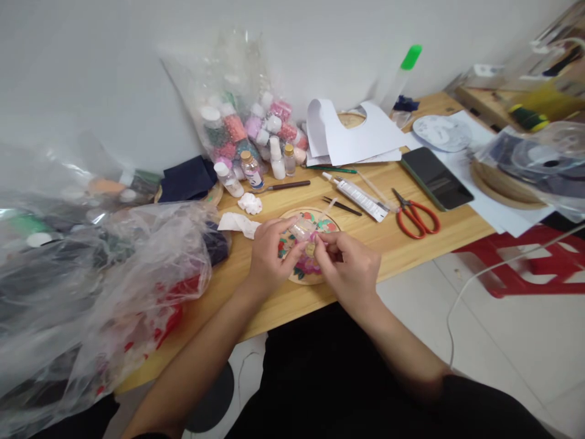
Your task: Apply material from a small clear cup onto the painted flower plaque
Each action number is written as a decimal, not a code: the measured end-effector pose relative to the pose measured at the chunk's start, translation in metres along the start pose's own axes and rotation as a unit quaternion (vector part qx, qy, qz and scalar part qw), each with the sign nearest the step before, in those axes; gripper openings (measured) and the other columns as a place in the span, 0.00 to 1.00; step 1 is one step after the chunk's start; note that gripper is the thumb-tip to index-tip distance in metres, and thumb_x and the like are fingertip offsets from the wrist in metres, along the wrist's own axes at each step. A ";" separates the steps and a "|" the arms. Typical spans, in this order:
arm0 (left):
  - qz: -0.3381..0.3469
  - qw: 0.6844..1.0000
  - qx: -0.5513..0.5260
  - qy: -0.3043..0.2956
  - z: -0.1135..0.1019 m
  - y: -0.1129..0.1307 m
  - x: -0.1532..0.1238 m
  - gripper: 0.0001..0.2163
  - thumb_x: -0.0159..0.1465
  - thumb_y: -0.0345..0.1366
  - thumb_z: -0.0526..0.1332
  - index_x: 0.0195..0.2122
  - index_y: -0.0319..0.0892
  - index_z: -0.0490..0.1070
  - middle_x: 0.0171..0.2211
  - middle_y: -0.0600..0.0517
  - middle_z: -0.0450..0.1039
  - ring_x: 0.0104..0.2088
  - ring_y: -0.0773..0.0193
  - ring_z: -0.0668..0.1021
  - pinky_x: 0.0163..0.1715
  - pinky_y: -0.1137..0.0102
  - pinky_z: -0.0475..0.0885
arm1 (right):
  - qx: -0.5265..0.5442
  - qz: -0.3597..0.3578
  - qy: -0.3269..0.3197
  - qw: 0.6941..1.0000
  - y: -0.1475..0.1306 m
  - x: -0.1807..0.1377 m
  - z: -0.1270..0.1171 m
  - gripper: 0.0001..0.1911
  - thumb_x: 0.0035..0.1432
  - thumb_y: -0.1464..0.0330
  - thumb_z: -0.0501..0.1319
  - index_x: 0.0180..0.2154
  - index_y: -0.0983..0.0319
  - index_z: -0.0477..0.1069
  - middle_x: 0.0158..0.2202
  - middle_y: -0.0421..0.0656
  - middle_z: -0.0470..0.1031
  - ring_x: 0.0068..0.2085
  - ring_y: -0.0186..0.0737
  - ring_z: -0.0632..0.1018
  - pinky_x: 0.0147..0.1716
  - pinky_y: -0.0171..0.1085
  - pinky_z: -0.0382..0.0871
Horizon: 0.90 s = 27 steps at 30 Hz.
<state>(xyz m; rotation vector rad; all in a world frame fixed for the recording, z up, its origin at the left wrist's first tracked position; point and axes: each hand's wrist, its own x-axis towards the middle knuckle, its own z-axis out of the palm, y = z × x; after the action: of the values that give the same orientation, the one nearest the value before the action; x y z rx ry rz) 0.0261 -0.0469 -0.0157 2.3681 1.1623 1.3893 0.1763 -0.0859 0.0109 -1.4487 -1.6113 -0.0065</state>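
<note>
My left hand is closed around a small clear, shiny plastic container, its exact kind unclear. Beside it my right hand is closed too, thumb and finger pinched at a small pink piece by the container's near end. Beneath both hands lies a round hoop piece with red, green and pink floral decoration, partly covered by my fingers. Black tweezers rest just beyond it. Left of it are a crumpled tissue and a flat piece of tissue.
Behind stand small bottles and a clear bag of bead jars. A brown-handled tool, a white tube, red-handled pliers and a phone lie rightward. A large plastic bag covers the left side.
</note>
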 end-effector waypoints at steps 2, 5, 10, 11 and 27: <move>0.002 1.000 0.000 0.002 0.000 0.000 0.000 0.16 0.65 0.40 0.61 0.53 0.44 0.65 0.45 0.47 0.77 0.45 0.58 0.79 0.47 0.61 0.74 | 0.002 0.007 -0.006 1.000 0.000 0.000 0.000 0.10 0.60 0.69 0.58 0.28 0.62 0.74 0.17 0.35 0.71 0.17 0.27 0.69 0.20 0.29 0.62; 0.007 1.000 0.004 0.006 0.000 0.000 0.001 0.16 0.66 0.41 0.60 0.53 0.44 0.65 0.45 0.47 0.77 0.45 0.58 0.80 0.46 0.61 0.74 | 0.000 0.010 -0.019 1.000 0.002 0.000 0.001 0.10 0.60 0.68 0.58 0.28 0.61 0.74 0.16 0.35 0.69 0.17 0.28 0.68 0.19 0.29 0.61; 0.001 1.000 0.001 0.004 0.000 0.000 0.001 0.15 0.66 0.40 0.60 0.52 0.43 0.66 0.45 0.46 0.77 0.46 0.59 0.79 0.47 0.61 0.74 | -0.001 -0.005 -0.018 1.000 0.003 -0.001 0.002 0.09 0.60 0.69 0.59 0.28 0.62 0.74 0.16 0.35 0.70 0.17 0.28 0.69 0.20 0.29 0.62; -0.001 1.000 -0.003 0.003 0.000 0.000 0.001 0.15 0.65 0.40 0.61 0.52 0.43 0.66 0.45 0.46 0.77 0.46 0.59 0.79 0.47 0.61 0.73 | -0.002 -0.007 -0.018 1.000 0.003 -0.001 0.002 0.09 0.59 0.70 0.59 0.28 0.62 0.74 0.16 0.35 0.70 0.17 0.28 0.69 0.20 0.29 0.62; 0.004 1.000 0.008 0.005 0.002 -0.001 0.000 0.15 0.65 0.41 0.61 0.52 0.42 0.66 0.45 0.45 0.78 0.46 0.59 0.79 0.46 0.61 0.74 | -0.064 -0.002 -0.041 0.997 0.008 -0.001 0.007 0.11 0.60 0.67 0.57 0.27 0.60 0.74 0.16 0.36 0.68 0.19 0.32 0.69 0.22 0.32 0.59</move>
<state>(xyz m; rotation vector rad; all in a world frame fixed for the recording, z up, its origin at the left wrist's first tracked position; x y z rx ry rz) 0.0273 -0.0461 -0.0173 2.3812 1.1717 1.4010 0.1780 -0.0799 0.0019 -1.5624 -1.7062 -0.0539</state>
